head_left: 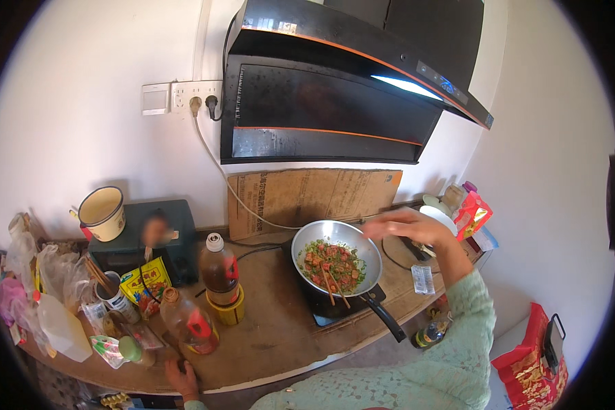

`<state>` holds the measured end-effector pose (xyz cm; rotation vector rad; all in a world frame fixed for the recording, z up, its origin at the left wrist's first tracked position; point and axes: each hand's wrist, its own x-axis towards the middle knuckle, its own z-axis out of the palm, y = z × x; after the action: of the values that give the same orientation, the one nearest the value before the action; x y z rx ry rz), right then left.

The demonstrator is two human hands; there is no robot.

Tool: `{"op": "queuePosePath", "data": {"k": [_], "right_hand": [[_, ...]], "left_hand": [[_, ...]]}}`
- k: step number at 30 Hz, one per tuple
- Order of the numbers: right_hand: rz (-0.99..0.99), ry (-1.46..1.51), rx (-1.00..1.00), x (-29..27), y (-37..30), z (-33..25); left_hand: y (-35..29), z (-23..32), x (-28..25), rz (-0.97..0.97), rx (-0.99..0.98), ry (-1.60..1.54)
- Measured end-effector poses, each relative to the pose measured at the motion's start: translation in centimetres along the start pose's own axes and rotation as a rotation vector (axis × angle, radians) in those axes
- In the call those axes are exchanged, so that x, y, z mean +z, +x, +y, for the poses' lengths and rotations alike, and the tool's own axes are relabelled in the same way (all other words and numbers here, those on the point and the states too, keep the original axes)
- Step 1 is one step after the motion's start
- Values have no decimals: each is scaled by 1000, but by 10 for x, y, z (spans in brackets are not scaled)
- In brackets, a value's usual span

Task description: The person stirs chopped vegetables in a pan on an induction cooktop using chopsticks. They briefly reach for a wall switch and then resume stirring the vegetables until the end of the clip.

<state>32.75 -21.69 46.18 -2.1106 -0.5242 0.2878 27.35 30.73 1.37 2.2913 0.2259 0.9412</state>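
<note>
My right hand (408, 225) hovers by the right rim of a silver frying pan (370, 247), fingers stretched out, holding nothing I can see. Inside the pan are chopped green pieces and reddish meat (331, 265), with a pair of wooden chopsticks (332, 283) leaning in them. The pan stands on a black cooktop (331, 316), its black handle (384, 318) pointing to the near right. At the counter's front edge, my left hand (182, 381) curls around something small and dark that I cannot make out. A brown-liquid bottle (197, 335) is nearest to it.
A taller bottle (219, 266) stands on a yellow tin (229, 311). Plastic bags (20, 266), a white jug (61, 328) and a cup with chopsticks (113, 290) crowd the left side. Cardboard (307, 201) leans behind the pan under a black range hood (328, 102). A dark bottle (430, 333) is at the right.
</note>
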Motion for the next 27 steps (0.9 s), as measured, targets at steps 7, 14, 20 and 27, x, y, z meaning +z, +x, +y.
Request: {"op": "queuePosePath", "data": {"k": [7,14,20,27], "right_hand": [[1082,418,140,-89,-179,179],[2244,325,-559,-258,-298,251],[1950,-116,-804,-363,-148,33],[698,-751,-1190,-20,148,-135]], "left_hand": [[3,-15,-8,-165,-145,-82],[5,-7,-20,-108,-172,-61],[-2,-18,21,-105,-125,-51],[6,-4,-14,-12,-89,-55]]}}
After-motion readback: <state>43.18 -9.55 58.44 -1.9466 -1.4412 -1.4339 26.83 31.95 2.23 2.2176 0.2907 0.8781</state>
